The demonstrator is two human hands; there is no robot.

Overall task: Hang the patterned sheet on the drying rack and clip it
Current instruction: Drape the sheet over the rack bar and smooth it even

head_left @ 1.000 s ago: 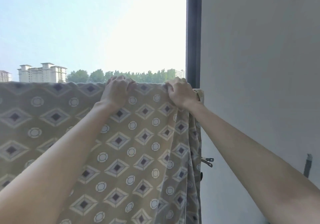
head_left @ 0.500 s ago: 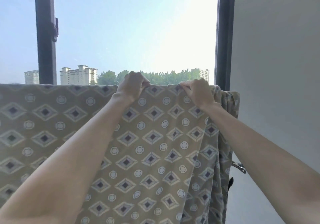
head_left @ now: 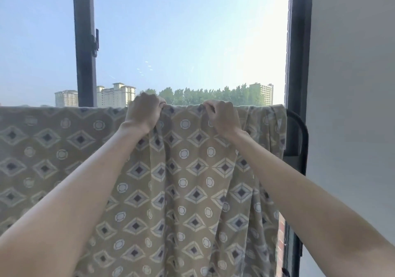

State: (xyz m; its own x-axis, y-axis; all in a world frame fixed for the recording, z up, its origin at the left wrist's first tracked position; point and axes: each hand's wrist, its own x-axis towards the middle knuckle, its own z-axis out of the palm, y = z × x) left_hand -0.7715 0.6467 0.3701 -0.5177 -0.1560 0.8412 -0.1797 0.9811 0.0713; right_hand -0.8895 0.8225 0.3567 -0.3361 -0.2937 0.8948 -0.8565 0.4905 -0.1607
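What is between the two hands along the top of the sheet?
Only the sheet, its top edge creased, from left hand to right hand; nothing else shows there, in the head view.

A person's arms, seen from their own eye level. The bare left forearm [head_left: 81, 191] and bare right forearm [head_left: 299, 191] are uncovered from the picture's lower edge up to the wrists. The bare left hand [head_left: 143, 114] and bare right hand [head_left: 222, 117] show their backs and knuckles.

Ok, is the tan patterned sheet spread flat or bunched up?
Partly bunched. The tan diamond-patterned sheet lies flat leftward, but folds gather below the left hand and right hand.
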